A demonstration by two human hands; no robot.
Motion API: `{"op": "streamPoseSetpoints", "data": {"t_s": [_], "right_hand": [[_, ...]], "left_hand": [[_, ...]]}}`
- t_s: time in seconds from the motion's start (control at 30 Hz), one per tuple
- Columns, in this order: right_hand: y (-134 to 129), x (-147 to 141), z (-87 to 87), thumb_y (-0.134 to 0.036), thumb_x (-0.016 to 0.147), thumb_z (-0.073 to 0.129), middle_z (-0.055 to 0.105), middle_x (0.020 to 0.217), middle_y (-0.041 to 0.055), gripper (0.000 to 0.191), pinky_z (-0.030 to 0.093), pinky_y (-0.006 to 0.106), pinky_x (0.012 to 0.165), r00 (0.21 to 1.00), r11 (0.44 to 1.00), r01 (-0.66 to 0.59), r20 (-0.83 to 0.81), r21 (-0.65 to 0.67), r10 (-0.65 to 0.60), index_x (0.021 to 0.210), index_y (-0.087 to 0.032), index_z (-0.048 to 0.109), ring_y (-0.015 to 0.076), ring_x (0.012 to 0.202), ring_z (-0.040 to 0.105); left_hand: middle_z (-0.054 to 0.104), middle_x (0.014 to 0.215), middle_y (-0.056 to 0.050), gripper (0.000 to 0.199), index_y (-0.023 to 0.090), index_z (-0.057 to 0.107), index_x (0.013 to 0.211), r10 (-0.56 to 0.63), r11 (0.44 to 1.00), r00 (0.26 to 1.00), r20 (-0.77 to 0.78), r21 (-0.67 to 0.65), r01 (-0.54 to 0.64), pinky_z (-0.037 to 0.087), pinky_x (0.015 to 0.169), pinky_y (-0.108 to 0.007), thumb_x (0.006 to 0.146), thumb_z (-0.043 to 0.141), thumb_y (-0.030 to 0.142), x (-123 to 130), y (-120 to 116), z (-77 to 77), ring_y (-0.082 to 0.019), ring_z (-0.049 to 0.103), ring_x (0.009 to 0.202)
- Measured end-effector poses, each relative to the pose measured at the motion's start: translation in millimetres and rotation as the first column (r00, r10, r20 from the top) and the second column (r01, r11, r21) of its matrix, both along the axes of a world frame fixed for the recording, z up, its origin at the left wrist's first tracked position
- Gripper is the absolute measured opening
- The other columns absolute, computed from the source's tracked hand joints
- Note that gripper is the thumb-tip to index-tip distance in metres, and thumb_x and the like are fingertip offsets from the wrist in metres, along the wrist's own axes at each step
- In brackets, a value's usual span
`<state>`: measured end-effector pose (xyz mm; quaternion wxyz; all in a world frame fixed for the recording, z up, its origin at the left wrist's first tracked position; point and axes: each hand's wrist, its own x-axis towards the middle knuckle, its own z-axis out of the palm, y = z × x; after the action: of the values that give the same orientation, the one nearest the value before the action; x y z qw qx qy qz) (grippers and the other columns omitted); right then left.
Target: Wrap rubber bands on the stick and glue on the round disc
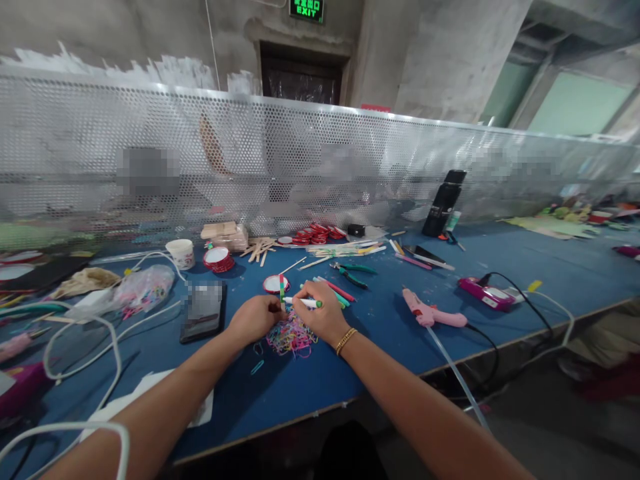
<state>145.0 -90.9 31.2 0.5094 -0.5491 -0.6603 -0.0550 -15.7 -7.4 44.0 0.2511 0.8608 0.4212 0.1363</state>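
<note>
My left hand (255, 318) pinches a narrow craft stick (282, 287), held upright and coloured red at the top and green lower down. A white marker with a green end (309, 303) is gripped in my right hand (324, 313), its tip side close to the stick. Beneath both hands lies a pile of thin, many-coloured loops (293, 339), which look like rubber bands. One blue loop (257, 367) lies apart toward me. Just behind the stick is a round white disc with a red rim (273, 285). Several coloured markers (341, 289) lie beyond my right hand.
Green-handled pliers (356, 272) lie behind the markers. At right are a pink glue gun (430, 312) with its cord, and a magenta device (487, 293). A phone (203, 312), paper cup (181, 254) and white cables stand left. A perforated metal screen (300, 160) bounds the back.
</note>
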Motion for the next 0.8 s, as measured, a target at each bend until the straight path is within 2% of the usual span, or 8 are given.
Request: {"op": "streamPoseSetpoints", "data": {"t_s": [0.17,0.33,0.47,0.63,0.8], "right_hand": [[1.1,1.7,-1.7,-0.021,0.081,0.054,0.057,0.066,-0.0012,0.016,0.037,0.028,0.073,0.999,0.999,0.052,-0.001,0.008,-0.052,0.066,-0.021,0.05,0.0155,0.071,0.052],[0.6,0.8,-0.8,-0.023,0.082,0.054,0.058,0.068,-0.001,0.016,0.037,0.027,0.073,1.0,1.0,0.005,0.014,-0.01,-0.005,0.066,-0.021,0.052,0.0154,0.072,0.053],[0.5,0.6,-0.2,-0.021,0.081,0.054,0.057,0.067,-0.0014,0.015,0.037,0.027,0.073,0.999,0.999,0.043,0.002,-0.001,-0.043,0.066,-0.021,0.051,0.0151,0.071,0.052],[1.2,1.2,-0.2,-0.022,0.081,0.054,0.057,0.067,-0.0013,0.015,0.037,0.026,0.071,1.0,1.0,0.001,0.011,0.001,-0.001,0.066,-0.021,0.052,0.0146,0.07,0.052],[2.0,1.2,-1.2,-0.02,0.079,0.054,0.056,0.065,-0.0017,0.015,0.037,0.026,0.07,0.999,0.999,0.033,-0.021,0.042,-0.032,0.065,-0.021,0.051,0.0146,0.068,0.051]], "left_hand": [[0.06,0.062,0.001,0.024,0.019,0.067,0.071,0.012,1.0,1.0,-0.01,0.01,-0.012,0.029,0.054,-0.024,0.073,0.06,0.042,0.2,-1.2,1.9,-0.012,0.049,0.056],[0.059,0.06,0.002,0.024,0.018,0.067,0.07,0.015,1.0,1.0,-0.001,0.017,-0.015,0.029,0.053,-0.024,0.072,0.06,0.041,-0.1,-1.3,1.9,-0.012,0.048,0.056],[0.059,0.062,0.002,0.023,0.019,0.067,0.071,0.013,1.0,1.0,-0.005,0.027,-0.013,0.029,0.055,-0.025,0.073,0.06,0.042,0.1,-1.0,1.3,-0.013,0.049,0.057],[0.059,0.063,0.002,0.022,0.02,0.065,0.072,0.018,0.999,1.0,-0.014,0.036,-0.017,0.029,0.054,-0.024,0.074,0.06,0.041,0.4,-1.5,1.0,-0.012,0.049,0.058],[0.058,0.064,0.003,0.02,0.02,0.063,0.072,0.001,0.999,1.0,-0.027,0.039,0.0,0.029,0.055,-0.024,0.075,0.059,0.039,0.8,-2.9,2.1,-0.012,0.048,0.059]]}}
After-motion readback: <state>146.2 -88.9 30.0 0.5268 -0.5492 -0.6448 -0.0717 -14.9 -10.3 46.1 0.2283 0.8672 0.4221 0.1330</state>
